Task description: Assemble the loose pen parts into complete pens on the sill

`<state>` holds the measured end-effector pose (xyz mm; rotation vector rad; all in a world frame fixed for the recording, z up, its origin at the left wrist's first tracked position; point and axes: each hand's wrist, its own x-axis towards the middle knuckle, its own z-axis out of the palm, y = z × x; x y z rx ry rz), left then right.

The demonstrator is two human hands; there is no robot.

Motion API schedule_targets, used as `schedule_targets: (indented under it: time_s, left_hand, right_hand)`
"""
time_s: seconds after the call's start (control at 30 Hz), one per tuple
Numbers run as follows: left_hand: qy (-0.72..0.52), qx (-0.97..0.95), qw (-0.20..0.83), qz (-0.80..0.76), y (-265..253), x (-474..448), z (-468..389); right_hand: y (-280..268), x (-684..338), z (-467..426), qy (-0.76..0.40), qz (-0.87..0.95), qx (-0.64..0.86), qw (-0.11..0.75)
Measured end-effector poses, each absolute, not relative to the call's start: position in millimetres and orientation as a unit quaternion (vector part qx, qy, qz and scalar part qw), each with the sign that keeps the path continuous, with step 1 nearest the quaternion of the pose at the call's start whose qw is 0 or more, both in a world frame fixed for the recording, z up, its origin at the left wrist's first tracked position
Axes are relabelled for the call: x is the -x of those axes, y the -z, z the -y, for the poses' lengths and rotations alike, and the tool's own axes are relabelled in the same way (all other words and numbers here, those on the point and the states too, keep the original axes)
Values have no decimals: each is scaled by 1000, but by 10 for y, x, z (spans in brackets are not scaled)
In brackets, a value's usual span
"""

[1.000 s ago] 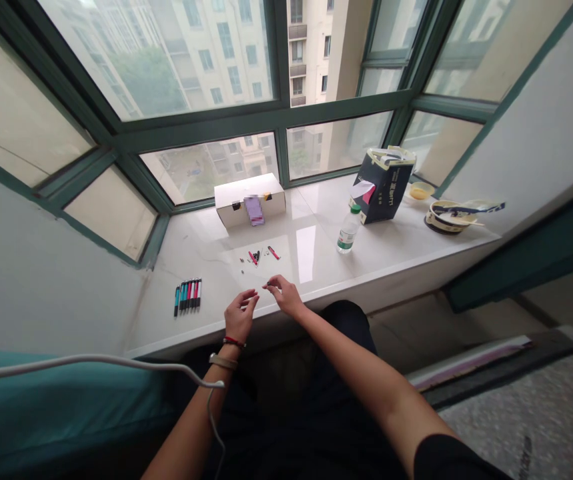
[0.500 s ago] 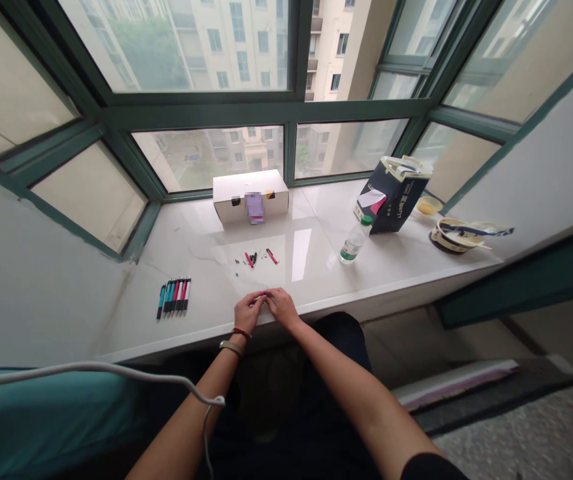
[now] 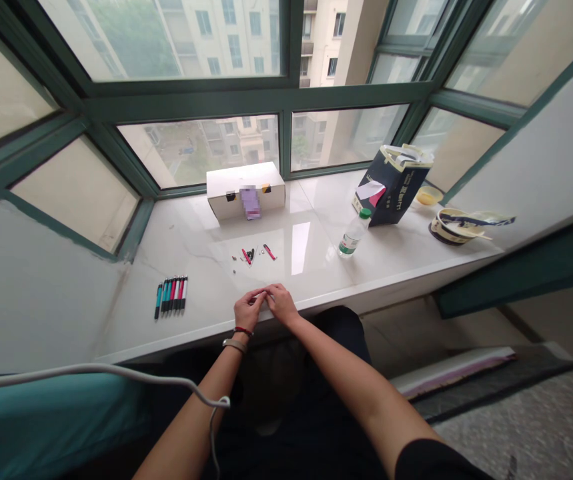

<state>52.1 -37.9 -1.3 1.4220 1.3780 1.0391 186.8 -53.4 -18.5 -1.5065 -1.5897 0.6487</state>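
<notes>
My left hand (image 3: 248, 311) and my right hand (image 3: 281, 304) meet fingertip to fingertip at the front edge of the white sill (image 3: 316, 287). Both have their fingers pinched together, and whatever they hold is too small or too hidden to make out. Just beyond them lie loose pen parts: a red barrel (image 3: 246, 257), short black pieces (image 3: 251, 254), several tiny bits and another red pen barrel (image 3: 269, 252). To the left, a row of pens (image 3: 171, 296) with teal, red and white barrels and black grips lies side by side.
A white box (image 3: 246, 190) stands against the window. Toward the right are a clear bottle (image 3: 350, 240) with a green cap, a dark paper bag (image 3: 391, 190), a yellowish cup (image 3: 428, 195) and a food bowl (image 3: 449, 230). A white cable (image 3: 131, 373) crosses over my left forearm.
The view has shifted slightly. My hands stay pressed together at the sill's edge, with only small finger movement. The pens and loose parts lie as before.
</notes>
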Motion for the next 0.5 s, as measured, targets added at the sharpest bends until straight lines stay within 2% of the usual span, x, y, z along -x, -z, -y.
schedule_targets:
  time_s: [0.5]
  left_hand:
    - [-399, -597, 419, -556, 92, -507, 372]
  right_hand:
    - [189, -1882, 523, -248, 644, 608, 393]
